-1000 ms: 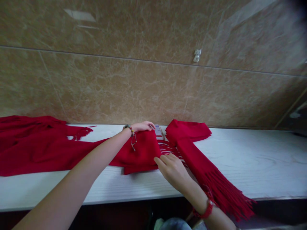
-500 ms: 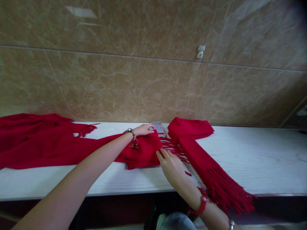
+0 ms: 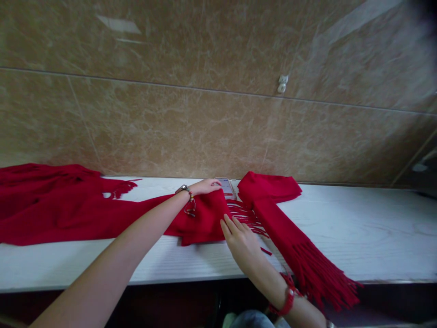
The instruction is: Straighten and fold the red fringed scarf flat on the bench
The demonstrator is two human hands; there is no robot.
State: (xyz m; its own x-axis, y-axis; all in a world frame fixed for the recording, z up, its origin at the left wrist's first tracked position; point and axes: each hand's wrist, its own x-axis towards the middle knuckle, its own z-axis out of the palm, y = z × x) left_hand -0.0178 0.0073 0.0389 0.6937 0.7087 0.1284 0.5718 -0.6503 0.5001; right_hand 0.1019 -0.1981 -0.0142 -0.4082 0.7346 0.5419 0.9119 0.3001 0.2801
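Observation:
A long red scarf (image 3: 78, 214) lies along the white table (image 3: 358, 228), its fringed end near the middle. My left hand (image 3: 205, 186) rests flat on the far corner of that end, fingers stretched out. My right hand (image 3: 241, 237) lies flat on the near corner, fingers spread over the fringe (image 3: 244, 214). A second red scarf (image 3: 283, 223) lies just to the right, its fringe hanging over the table's front edge.
A phone (image 3: 226, 186) lies against the wall behind the scarf end. The brown marble wall (image 3: 205, 114) stands right behind the table, with a small white hook (image 3: 282, 84) on it. More red cloth is heaped at far left (image 3: 41, 180).
My right hand has slid slightly left along the scarf's end. The left hand stays on the far corner. The view has shifted a little.

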